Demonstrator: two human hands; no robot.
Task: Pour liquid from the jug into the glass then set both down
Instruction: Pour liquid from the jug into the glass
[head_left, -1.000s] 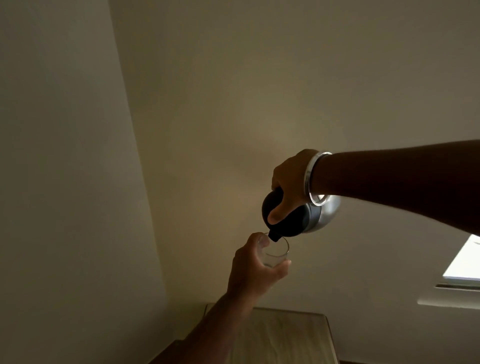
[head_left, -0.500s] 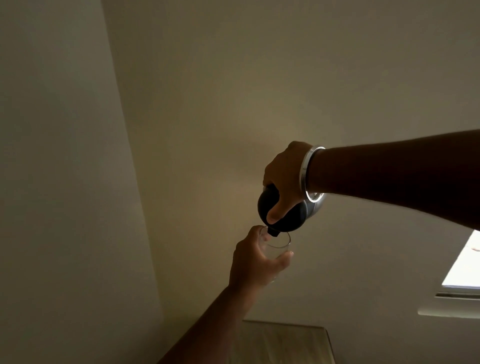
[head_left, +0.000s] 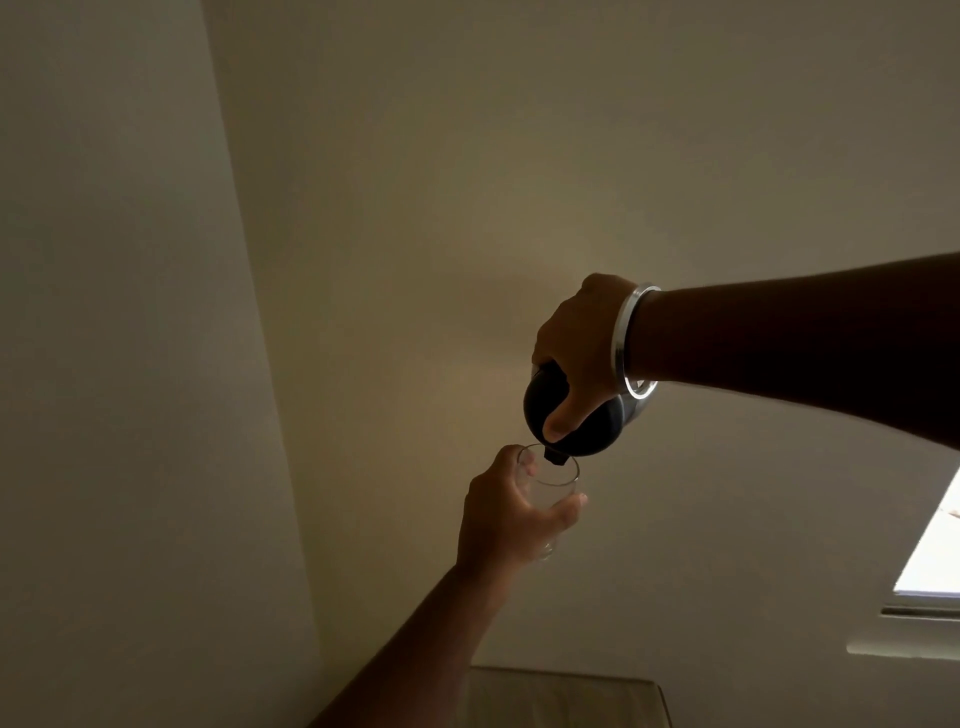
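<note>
Mid-pour, both items held up in the air in front of a plain cream wall (head_left: 467, 208). The right hand (head_left: 576, 358) is wrapped tight around the dark, rounded jug with a shiny steel base (head_left: 587, 421), thumb pressed down the black side, a silver metal bangle (head_left: 631, 338) on that wrist. The jug is tipped steeply, its short black spout (head_left: 556, 458) sitting just inside the rim of the clear, thin-walled drinking glass (head_left: 550, 493). The left hand (head_left: 511, 512) is closed around the glass from the left side and below, fingertips showing through the far wall, holding it roughly upright directly under the spout.

Progress: picking up both items is done; pouring looks to be in hand. The lighting is dim and backlit, so no stream is visible and the liquid level in the glass can't be read; it may be near empty, but that is not certain. Left to do, as judged from here: finish filling, tip the jug back upright, then lower both and set them down. The only surface in view is the pale wooden tabletop (head_left: 571, 696) at the bottom edge, well below the hands, a likely landing spot.

Glass looks plain, smooth and transparent, no handle, rim catching a thin highlight. Jug looks like an insulated carafe, black upper part, polished metal toward the bottom. A bright window (head_left: 935, 545) sits at the right edge.
</note>
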